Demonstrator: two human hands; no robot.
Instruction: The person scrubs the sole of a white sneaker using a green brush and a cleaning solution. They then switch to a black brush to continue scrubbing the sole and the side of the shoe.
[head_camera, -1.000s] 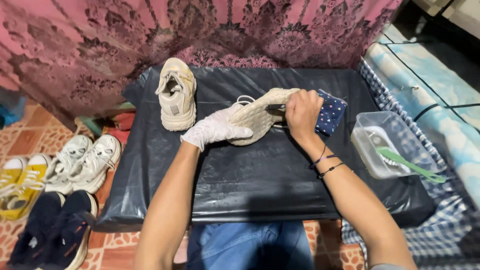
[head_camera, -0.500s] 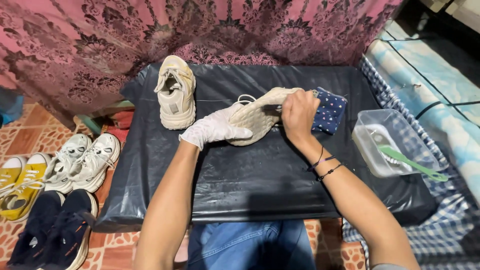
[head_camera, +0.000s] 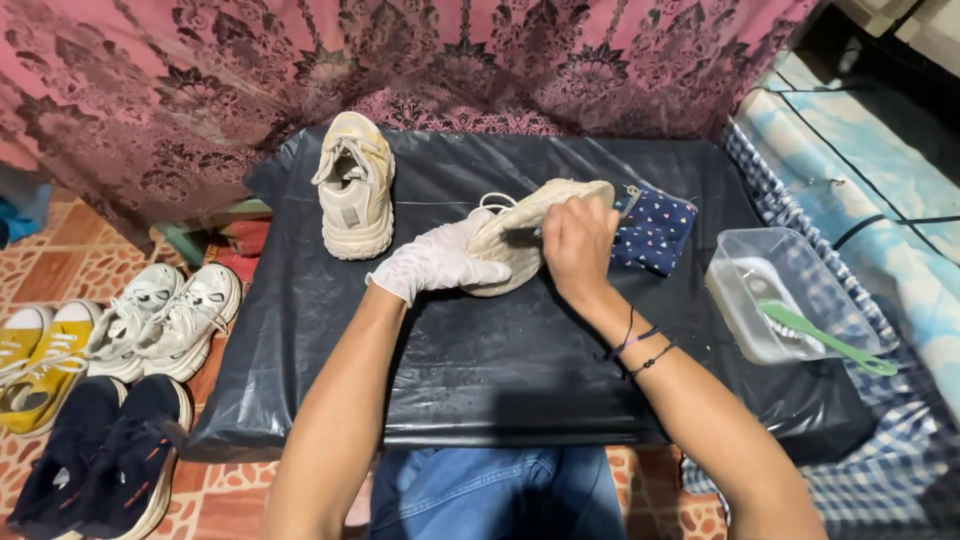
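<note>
Shoe (head_camera: 520, 235) is clamped sole-up in the middle of the table (head_camera: 480, 370), toward the back, lying on its side across the black plastic sheet. The grip of the left hand (head_camera: 435, 262), which is gloved in white, is closed around the heel and lower side, fingers wrapped over the sole edge. The right hand (head_camera: 578, 245) is bare and is pressed down on the toe half with fingers curled shut; something small looks to be pinched there, but what it is can't be made out.

Handling-wise, it's probably a light thing: cream knit or mesh upper that would squash easily, with a stiffer rubbery sole. So the sole rim and heel are judged the best spots to be grabbed, since the upper would just fold. If wet, it could get slippery against the plastic.

Just beyond the toe, a dark blue dotted cloth (head_camera: 655, 232) is touching or nearly touching it. The matching second shoe (head_camera: 353, 185) is stood upright well to the left. A clear plastic tub (head_camera: 735, 300) with a green brush (head_camera: 820, 335) laid across it is off to the right. More sneakers (head_camera: 160, 320) are lined up on the floor.
</note>
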